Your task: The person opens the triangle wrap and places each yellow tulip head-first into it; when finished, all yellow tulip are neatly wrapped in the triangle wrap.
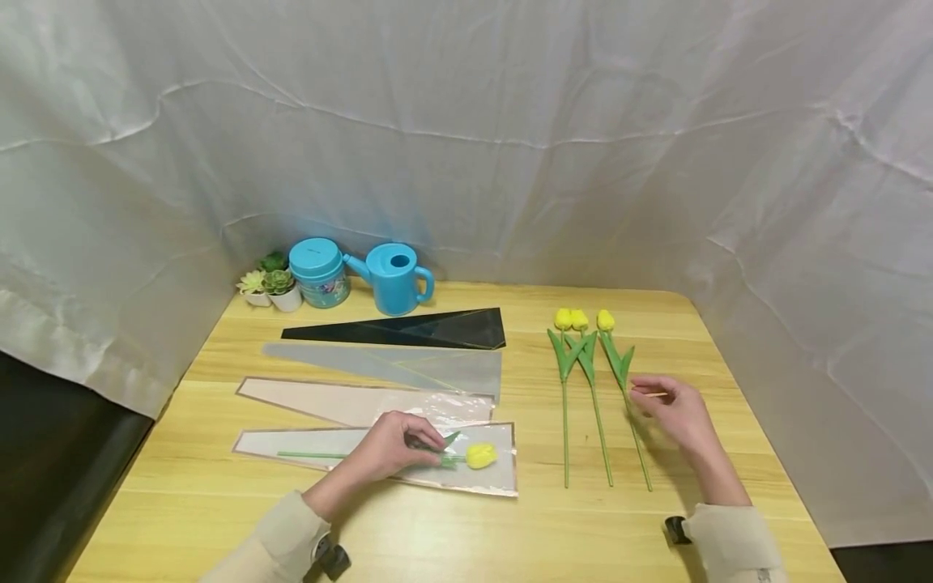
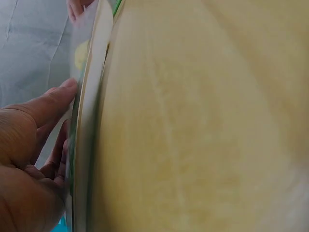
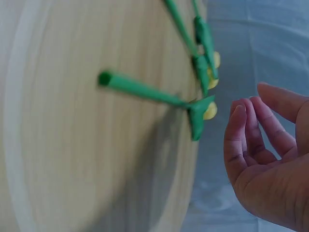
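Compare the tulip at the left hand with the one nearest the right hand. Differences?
Pose: the left tulip lies crosswise, bloom to the right; the right tulip lies lengthwise, bloom toward the back.
Support: the left tulip is at the front sleeve, in or on it unclear; the right tulip lies directly on the table.
Cover: the left hand partly hides the left tulip's leaves; the right tulip's leaves show.
Both: yellow bloom, green stem.

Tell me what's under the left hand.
A yellow tulip and the front flower sleeve. The tulip's bloom, leaf tips and lower stem show; the section beneath the left hand is covered.
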Demonstrator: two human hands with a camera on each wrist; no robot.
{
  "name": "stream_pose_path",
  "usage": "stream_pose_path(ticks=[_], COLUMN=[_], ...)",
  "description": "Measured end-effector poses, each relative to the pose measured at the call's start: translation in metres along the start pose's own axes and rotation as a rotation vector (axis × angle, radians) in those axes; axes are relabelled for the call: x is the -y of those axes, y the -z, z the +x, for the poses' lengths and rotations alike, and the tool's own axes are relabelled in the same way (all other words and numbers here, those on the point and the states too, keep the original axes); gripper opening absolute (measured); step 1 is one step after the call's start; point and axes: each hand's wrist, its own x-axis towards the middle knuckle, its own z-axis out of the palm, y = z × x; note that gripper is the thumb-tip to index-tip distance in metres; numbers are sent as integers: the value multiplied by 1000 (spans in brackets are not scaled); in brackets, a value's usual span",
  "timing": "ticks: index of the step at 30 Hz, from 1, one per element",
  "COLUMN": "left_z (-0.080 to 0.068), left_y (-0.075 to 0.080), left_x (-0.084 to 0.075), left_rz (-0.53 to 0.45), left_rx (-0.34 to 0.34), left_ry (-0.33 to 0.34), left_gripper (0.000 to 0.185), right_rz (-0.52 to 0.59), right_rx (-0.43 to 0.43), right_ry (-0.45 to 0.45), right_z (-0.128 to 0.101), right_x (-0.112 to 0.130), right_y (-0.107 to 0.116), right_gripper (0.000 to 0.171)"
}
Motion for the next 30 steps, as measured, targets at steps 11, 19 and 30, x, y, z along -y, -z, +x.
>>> stream_pose_path(ticks=[11, 19, 30], left_z=[-5, -5, -5], left_y=[-3, -3, -3], left_x=[3, 2, 2], left_rz=[26, 19, -6], left_rx=[1, 8, 17], left_ry=[2, 8, 30], left_gripper=[20, 21, 22], right_rz=[-26, -54, -47], right_rx=[54, 71, 96], right_ry=[-130, -160, -213], right_z=[14, 17, 23], right_x=[-19, -22, -24], right_y=[-4, -8, -10], right_gripper=[37, 36, 38])
